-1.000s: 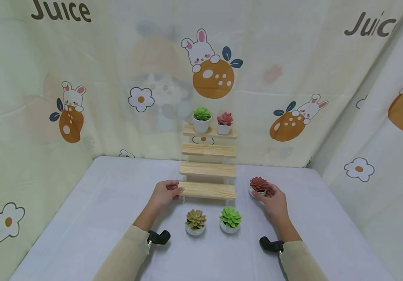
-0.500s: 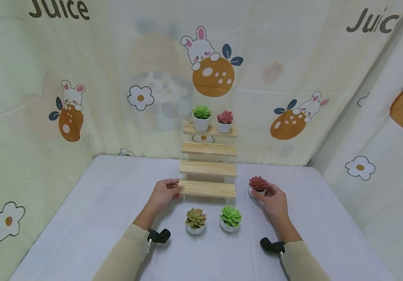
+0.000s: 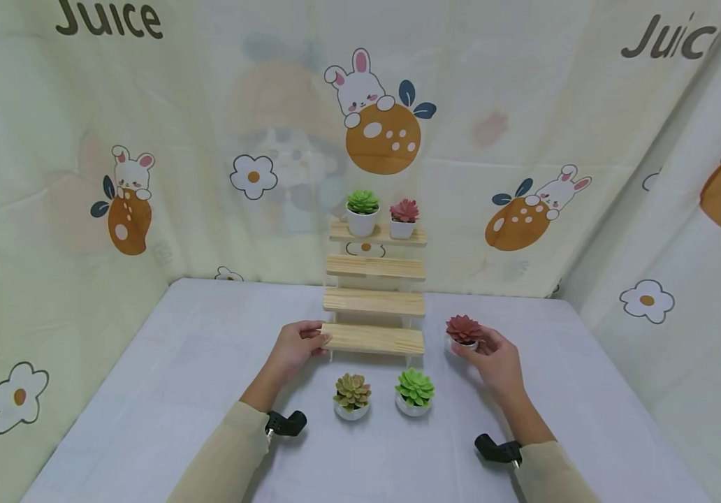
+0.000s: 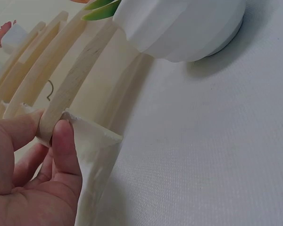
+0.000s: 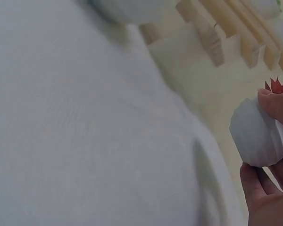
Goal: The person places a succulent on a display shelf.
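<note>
My left hand (image 3: 294, 347) pinches the left end of the lowest board (image 3: 373, 338) of a four-tier wooden display rack; in the left wrist view, thumb and fingers lie on either side of the board (image 4: 75, 75). To the right of the rack, my right hand (image 3: 500, 361) grips a dark red potted succulent (image 3: 463, 328) by its bowl. The right wrist view shows its white fluted pot (image 5: 257, 134) between thumb and fingers, with red leaf tips above. In front of the rack stand a brownish-green potted succulent (image 3: 352, 391) and a bright green one (image 3: 415, 388).
On the rack's top board (image 3: 378, 236) sit a green succulent in a white pot (image 3: 362, 222) and a pinkish-red one (image 3: 404, 218). A white cloth covers the table (image 3: 197, 363). Behind and at both sides hangs a printed curtain (image 3: 197, 105).
My right wrist and forearm have shifted slightly to the right and turned a little, with the red succulent still in the grip. The left hand keeps its hold on the board.
</note>
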A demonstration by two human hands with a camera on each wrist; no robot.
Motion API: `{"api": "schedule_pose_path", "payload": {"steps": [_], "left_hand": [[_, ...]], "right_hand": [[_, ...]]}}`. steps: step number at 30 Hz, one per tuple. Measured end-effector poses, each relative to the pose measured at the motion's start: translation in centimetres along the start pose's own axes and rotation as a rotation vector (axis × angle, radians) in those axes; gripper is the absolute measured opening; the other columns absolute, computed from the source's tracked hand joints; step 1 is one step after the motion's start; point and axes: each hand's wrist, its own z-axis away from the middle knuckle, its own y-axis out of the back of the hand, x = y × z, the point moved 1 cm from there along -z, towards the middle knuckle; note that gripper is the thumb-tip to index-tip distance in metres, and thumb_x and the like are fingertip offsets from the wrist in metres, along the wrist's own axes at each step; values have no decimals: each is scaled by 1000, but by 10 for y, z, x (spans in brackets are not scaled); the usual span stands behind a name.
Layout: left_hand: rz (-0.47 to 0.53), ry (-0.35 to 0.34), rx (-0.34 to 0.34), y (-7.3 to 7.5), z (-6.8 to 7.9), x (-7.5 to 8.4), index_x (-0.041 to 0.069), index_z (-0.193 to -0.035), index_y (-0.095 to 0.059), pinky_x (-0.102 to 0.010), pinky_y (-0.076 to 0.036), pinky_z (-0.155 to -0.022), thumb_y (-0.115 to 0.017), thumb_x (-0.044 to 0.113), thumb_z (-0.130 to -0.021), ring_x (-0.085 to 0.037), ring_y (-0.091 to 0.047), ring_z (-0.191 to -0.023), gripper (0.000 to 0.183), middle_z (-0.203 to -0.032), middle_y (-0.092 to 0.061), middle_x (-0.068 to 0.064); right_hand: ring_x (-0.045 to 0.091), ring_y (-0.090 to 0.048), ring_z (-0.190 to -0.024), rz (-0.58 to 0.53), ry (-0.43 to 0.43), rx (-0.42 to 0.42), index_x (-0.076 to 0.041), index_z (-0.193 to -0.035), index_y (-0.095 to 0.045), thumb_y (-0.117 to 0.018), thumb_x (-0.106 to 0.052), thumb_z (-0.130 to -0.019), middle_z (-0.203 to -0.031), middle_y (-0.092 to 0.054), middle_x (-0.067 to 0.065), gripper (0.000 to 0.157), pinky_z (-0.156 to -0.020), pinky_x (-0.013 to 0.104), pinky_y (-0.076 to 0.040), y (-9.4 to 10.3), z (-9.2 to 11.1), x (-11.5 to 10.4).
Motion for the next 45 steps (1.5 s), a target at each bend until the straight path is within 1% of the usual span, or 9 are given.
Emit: {"api": "schedule_pose_path", "payload": {"steps": [2, 8, 11, 14, 16, 23, 33, 38, 45], "left_hand": [[0, -2, 0, 0, 1, 1, -10, -131, -61, -26, -64, -70, -70, -1, -94, -13, -67, -75, 39, -102, -66, -14], [-14, -7, 5, -1, 2, 3, -9, -131, -62, -27, -64, -71, -70, -1, -94, -13, -67, -76, 39, -103, -66, -15], [-20, -5, 7, 0, 2, 2, -9, -131, -61, -26, -64, -71, -70, 0, -95, -13, -67, -77, 39, -103, -66, -15], [-18, -6, 4, 0, 1, 1, -9, -131, -61, -26, -64, -71, -70, 0, -95, -13, -67, -76, 38, -103, -66, -15], [-17, -9, 1, -1, 1, 1, -9, -131, -61, -27, -64, -72, -70, 0, -95, -13, -67, -77, 38, -104, -66, -15], [-13, -6, -2, -1, 2, 2, -9, -131, -62, -26, -64, -72, -70, 0, -95, -13, -67, -77, 38, -103, -66, -14], [-10, -3, 5, 0, -1, 0, -8, -131, -62, -27, -64, -72, -70, 0, -95, -14, -68, -78, 38, -106, -67, -16], [-9, 0, 8, 0, 1, 0, -8, -131, -62, -27, -64, -73, -71, 0, -94, -14, -68, -79, 39, -107, -66, -16], [-24, -1, 1, -1, 1, 2, -7, -132, -62, -27, -64, -73, -70, 1, -95, -14, -68, -79, 38, -107, -67, -16]], "right_hand": [[23, -52, -139, -28, 17, -6, -9, -144, -56, -90, -42, -77, -148, -58, 9, 81, -89, 0, -45, 2, 3, -8], [13, -57, -130, -56, 74, -33, -11, -144, -56, -89, -44, -78, -145, -59, 8, 81, -92, 3, -49, -2, 10, -41], [6, -61, -118, -92, 120, -54, -11, -142, -58, -90, -37, -79, -141, -61, 8, 75, -88, 5, -52, -8, 11, -55], [1, -62, -112, -141, 151, -78, -9, -141, -59, -90, -29, -80, -137, -62, 7, 71, -88, 7, -54, -15, 11, -68], [1, -62, -110, -166, 165, -91, -9, -141, -59, -90, -25, -80, -137, -62, 7, 70, -89, 8, -54, -19, 10, -74], [8, -61, -113, -172, 197, -133, -10, -139, -62, -89, -24, -81, -138, -63, 9, 66, -90, 7, -53, -37, 3, -96], [10, -64, -110, -251, 245, -214, -7, -136, -64, -88, -16, -81, -133, -66, 13, 61, -87, 12, -56, -70, -12, -126], [13, -65, -110, -266, 243, -227, -8, -134, -66, -89, -15, -81, -131, -68, 14, 58, -85, 14, -57, -84, -19, -137], [17, -66, -114, -237, 247, -219, -8, -135, -66, -90, -19, -80, -130, -69, 14, 61, -85, 13, -56, -95, -25, -155]]}}
